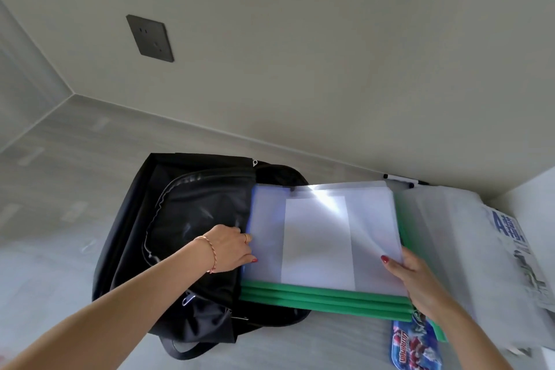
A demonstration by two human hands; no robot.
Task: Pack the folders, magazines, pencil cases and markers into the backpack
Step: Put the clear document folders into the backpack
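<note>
Both hands grip folders.

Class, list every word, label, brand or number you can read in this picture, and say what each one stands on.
"A": large blue letter on the magazine at the right; the characters beside it and the print below are too blurred to read.
Red logo lettering on the blue pencil case: too blurred to read.
Folders, backpack, markers: no readable text.
</note>
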